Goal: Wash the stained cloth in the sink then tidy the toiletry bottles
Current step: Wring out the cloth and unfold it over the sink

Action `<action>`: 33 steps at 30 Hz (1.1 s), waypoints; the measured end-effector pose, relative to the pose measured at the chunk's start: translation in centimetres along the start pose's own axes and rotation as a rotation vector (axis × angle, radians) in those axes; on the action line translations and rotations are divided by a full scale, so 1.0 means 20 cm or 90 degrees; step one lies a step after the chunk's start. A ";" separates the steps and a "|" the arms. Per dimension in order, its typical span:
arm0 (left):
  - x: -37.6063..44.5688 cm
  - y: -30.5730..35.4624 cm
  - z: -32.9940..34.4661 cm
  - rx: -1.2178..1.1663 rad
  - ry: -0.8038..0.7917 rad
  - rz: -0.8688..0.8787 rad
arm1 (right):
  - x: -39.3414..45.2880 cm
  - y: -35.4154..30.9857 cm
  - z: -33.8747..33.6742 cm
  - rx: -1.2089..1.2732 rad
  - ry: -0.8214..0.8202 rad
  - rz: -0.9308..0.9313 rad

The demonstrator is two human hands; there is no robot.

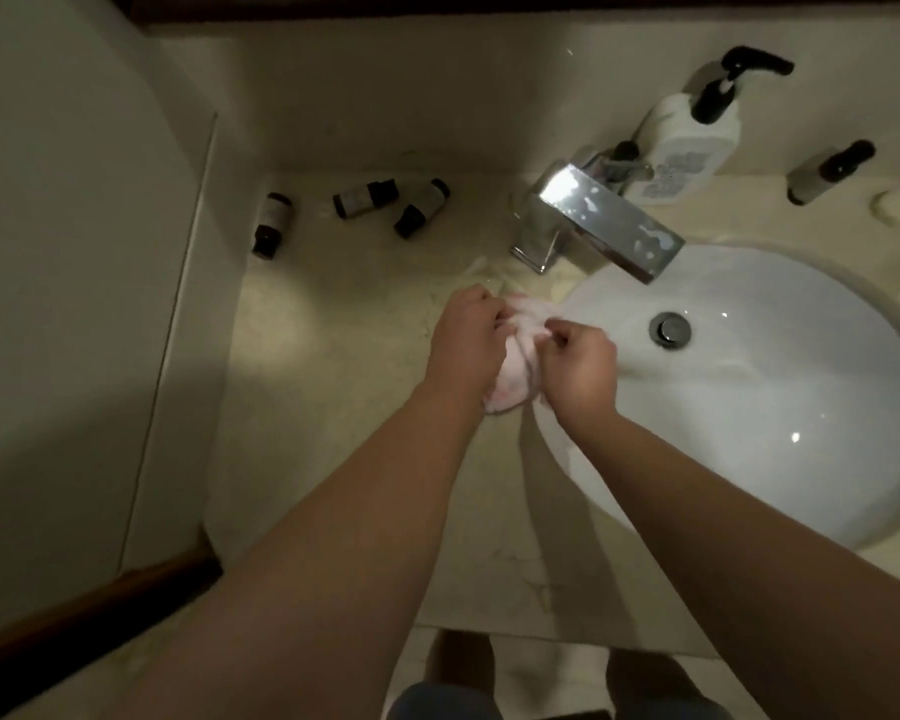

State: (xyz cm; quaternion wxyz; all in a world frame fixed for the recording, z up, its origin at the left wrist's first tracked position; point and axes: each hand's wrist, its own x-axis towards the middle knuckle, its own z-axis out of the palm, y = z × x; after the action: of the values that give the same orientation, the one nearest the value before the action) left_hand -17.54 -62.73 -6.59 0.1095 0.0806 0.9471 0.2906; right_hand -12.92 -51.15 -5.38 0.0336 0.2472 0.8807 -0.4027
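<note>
A pale pink cloth is bunched between both my hands, over the counter at the left rim of the white sink. My left hand grips its left side and my right hand pinches its right side. Three small dark toiletry bottles lie on their sides on the counter behind: one at far left, one in the middle and one beside it.
A chrome faucet reaches over the basin, whose drain is open to view. A white pump bottle and a small dark bottle stand at the back right. A wall panel bounds the beige counter on the left.
</note>
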 end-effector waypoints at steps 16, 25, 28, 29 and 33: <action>-0.42 0.02 -0.01 -0.026 -0.139 0.031 | -0.36 0.21 -0.20 -0.099 -0.248 0.007; -0.81 0.27 0.22 0.002 -0.188 0.032 | -0.55 0.45 -0.45 -0.252 -0.348 0.067; -0.75 0.22 0.19 0.039 -0.211 0.070 | -0.52 0.40 -0.40 -0.224 -0.338 0.061; -0.72 0.18 0.16 0.048 -0.208 0.075 | -0.51 0.37 -0.37 -0.213 -0.332 0.050; -0.57 0.01 0.05 0.074 -0.156 0.096 | -0.43 0.24 -0.22 -0.180 -0.290 -0.003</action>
State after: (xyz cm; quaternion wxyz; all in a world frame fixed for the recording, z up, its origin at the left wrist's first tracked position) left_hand -6.38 -64.47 -5.39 0.1975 0.1925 0.9332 0.2303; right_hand -2.54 -48.83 -3.44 0.2640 0.1408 0.8986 -0.3210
